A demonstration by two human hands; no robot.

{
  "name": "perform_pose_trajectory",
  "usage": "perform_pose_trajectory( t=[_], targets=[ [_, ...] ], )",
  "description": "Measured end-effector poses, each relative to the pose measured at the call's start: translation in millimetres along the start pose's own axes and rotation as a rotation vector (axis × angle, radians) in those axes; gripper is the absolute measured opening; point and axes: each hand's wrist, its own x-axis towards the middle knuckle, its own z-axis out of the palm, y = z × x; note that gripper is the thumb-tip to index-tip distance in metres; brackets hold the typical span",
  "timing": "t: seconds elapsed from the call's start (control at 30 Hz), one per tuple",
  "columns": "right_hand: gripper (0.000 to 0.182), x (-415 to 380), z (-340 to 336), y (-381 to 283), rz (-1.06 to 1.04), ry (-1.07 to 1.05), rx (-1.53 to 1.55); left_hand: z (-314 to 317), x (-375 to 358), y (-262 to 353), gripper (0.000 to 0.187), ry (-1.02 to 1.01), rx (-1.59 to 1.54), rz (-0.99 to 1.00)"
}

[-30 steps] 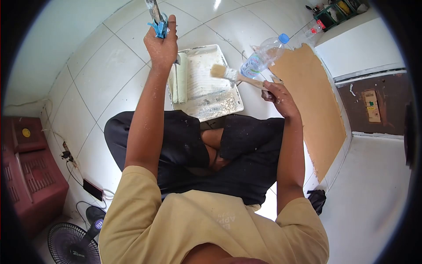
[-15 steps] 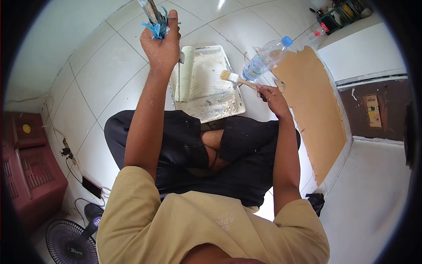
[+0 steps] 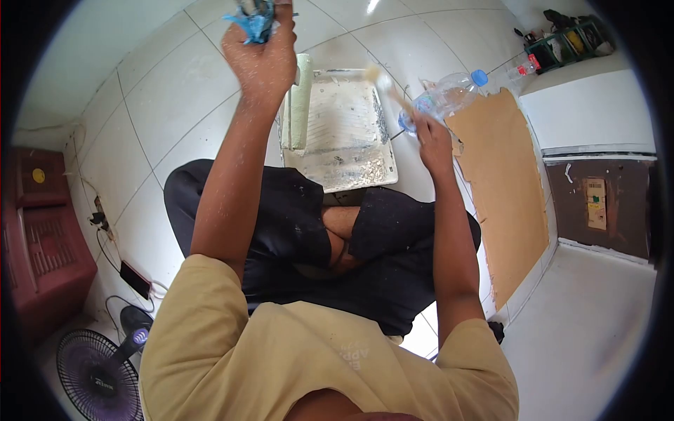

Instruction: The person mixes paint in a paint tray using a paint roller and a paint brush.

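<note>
The left hand (image 3: 265, 63) is closed tight around a grey stick (image 3: 257, 7) with torn blue plastic (image 3: 257, 28) wrapped on it. A long, fuzzy, pale green roller (image 3: 301, 102) is just beside that wrist, at the left side of the dirty white plastic tray (image 3: 344, 119) on the floor. The right hand (image 3: 435, 144) is shut around the wooden handle of a blurry, light-haired paintbrush (image 3: 386, 84). Its hairs are near the tray's far right corner; I cannot tell if they touch. A clear plastic bottle with a blue cap (image 3: 453, 92) lies near that hand.
</note>
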Motion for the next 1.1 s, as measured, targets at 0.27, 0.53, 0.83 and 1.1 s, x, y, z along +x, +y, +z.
perform_pose_trajectory(
  t=[0.27,0.53,0.83,1.1],
  targets=[
    [0.031,108,111,-105,-0.365,0.438,0.143,-11,-5,-61,0.043,-0.051,0.418,0.135],
    [0.043,98,188,-39,-0.159,-0.051,-0.335,-23,13,-65,0.035,0.030,0.425,0.134],
    [0.032,98,151,-94,-0.314,0.286,0.041,-12,6,-49,0.034,-0.055,0.464,0.131],
    [0.046,81,175,-27,-0.162,-0.212,-0.360,-17,11,-55,0.033,0.013,0.427,0.107]
  ],
)
